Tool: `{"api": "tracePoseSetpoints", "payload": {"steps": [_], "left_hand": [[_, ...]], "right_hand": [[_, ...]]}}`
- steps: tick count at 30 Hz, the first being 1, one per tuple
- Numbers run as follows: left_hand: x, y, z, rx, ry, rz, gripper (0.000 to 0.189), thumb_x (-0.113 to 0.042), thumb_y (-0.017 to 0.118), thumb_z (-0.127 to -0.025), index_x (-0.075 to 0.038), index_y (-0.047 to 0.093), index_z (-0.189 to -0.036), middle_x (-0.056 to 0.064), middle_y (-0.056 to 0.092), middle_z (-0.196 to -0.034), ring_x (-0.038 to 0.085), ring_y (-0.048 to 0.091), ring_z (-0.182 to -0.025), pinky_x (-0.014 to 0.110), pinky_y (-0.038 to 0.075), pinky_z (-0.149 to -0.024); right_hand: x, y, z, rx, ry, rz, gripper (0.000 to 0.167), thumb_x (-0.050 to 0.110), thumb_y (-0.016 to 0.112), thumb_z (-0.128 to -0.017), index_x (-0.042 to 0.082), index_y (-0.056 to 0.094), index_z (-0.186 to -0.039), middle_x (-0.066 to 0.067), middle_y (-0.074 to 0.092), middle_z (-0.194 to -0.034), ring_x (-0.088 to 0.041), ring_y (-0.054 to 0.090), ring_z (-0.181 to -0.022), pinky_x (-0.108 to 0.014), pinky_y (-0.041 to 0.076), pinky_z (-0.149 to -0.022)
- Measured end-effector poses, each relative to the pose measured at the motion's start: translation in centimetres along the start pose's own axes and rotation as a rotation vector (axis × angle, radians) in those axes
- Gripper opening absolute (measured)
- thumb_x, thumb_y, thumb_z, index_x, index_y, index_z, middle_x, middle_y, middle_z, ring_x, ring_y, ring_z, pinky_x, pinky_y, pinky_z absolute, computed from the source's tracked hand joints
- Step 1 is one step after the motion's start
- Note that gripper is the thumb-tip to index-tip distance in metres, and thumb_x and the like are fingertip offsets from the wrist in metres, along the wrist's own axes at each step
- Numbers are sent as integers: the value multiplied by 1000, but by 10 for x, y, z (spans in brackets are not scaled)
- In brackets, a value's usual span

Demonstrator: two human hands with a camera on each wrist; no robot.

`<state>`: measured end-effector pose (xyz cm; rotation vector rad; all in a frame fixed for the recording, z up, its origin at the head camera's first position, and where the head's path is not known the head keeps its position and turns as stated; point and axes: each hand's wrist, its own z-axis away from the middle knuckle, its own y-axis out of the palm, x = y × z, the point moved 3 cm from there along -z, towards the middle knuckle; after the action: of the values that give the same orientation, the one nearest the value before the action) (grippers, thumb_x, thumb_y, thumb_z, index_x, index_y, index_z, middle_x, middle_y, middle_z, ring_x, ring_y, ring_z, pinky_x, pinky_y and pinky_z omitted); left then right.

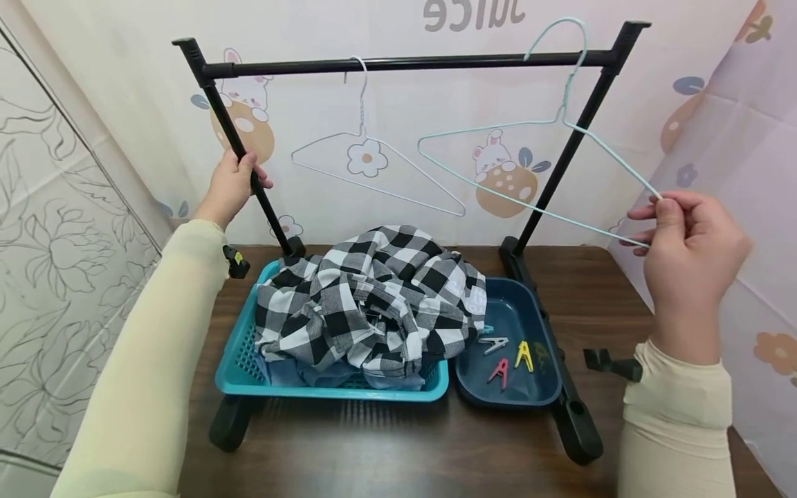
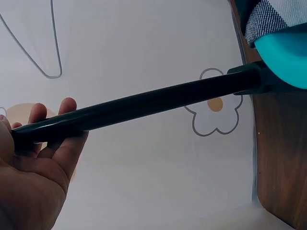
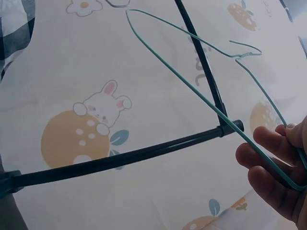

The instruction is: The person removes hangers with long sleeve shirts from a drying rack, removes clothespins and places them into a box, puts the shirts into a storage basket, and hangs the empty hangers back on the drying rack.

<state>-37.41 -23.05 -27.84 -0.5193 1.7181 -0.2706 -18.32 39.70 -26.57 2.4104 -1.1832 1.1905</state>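
Note:
My left hand (image 1: 227,188) grips the left post (image 1: 270,213) of a black clothes rack, fingers and thumb around it. The left wrist view shows the post (image 2: 144,108) running out from the hand (image 2: 41,184). My right hand (image 1: 694,252) pinches the lower right corner of a mint-green wire hanger (image 1: 567,90). Its hook stands at the right end of the rack's top bar (image 1: 436,63); whether it rests there I cannot tell. The right wrist view shows the green hanger (image 3: 187,84) slanting away from my fingers. A pale wire hanger (image 1: 362,114) hangs mid-bar with nothing on it.
Below the bar, a turquoise basket (image 1: 336,393) holds a heaped black-and-white checked garment (image 1: 373,297) over blue cloth. To its right a dark blue tray (image 1: 476,387) holds several small clothespins. Both sit on a brown table (image 1: 373,456) between the rack's feet; patterned curtains stand behind.

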Motion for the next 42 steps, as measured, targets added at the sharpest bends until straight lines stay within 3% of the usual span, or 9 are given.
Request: {"api": "tracePoseSetpoints", "payload": {"steps": [12,25,34,42], "left_hand": [[0,10,3,19,-9,8,42,-44,36,-110,-8,44,-131,3,62,-105,22,70,-105,50,47,-109],[5,10,4,16,-12,22,31,-43,36,-110,-16,48,-120,3,63,-102,22,70,-102,49,48,-108],[8,8,3,15,-20,-10,33,-45,33,-110,-17,48,-119,4,63,-103,23,70,-103,48,49,-107],[8,5,4,-5,-22,-69,43,-46,31,-111,-9,45,-128,4,63,-104,22,70,-103,46,51,-104]], "right_hand": [[27,15,-15,16,-17,15,20,15,55,-105,9,74,-107,25,68,-79,10,60,-53,-6,47,-54],[27,48,-39,105,-60,79,25,24,57,-105,7,73,-113,24,67,-81,13,60,-55,-4,47,-57],[30,73,-35,178,-66,222,34,32,52,-107,8,72,-121,-7,78,-104,17,56,-59,-2,45,-60],[25,93,-25,207,-84,244,34,31,51,-107,7,72,-119,-8,78,-104,20,50,-55,-2,41,-58]]}}
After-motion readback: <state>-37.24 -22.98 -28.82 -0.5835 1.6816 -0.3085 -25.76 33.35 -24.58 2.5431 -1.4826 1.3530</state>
